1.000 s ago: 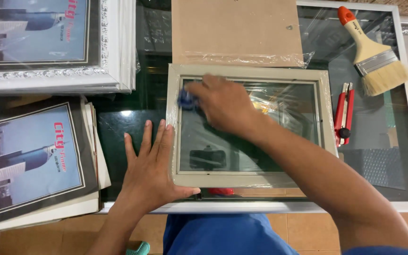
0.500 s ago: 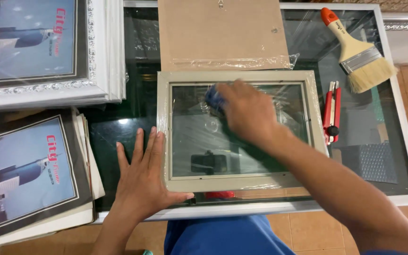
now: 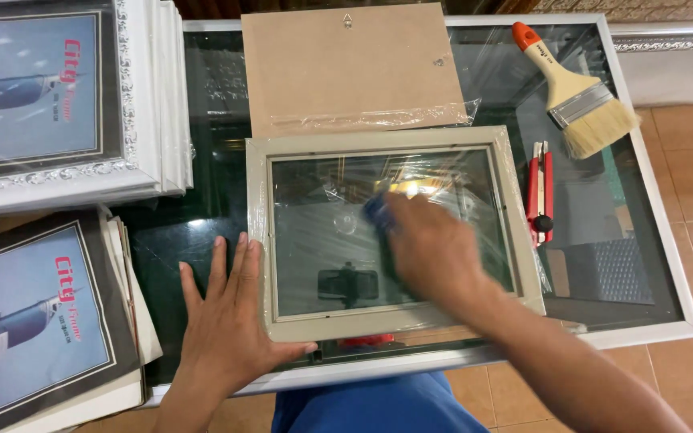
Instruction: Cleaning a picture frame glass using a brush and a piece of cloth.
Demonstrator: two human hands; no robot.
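Right hand (image 3: 435, 252), closed on what looks like a blue cloth (image 3: 378, 210), has swept from the glass's upper left to centre; wiping appears midway. The open left hand (image 3: 230, 321) pins the pale frame (image 3: 387, 138) on the glass table (image 3: 651, 321).

Beyond the right hand (image 3: 435, 252) fingertips, bare frame glass (image 3: 314, 240) lies open leftward; a red utility knife (image 3: 540, 192) and paintbrush (image 3: 579, 92) crowd the far side.
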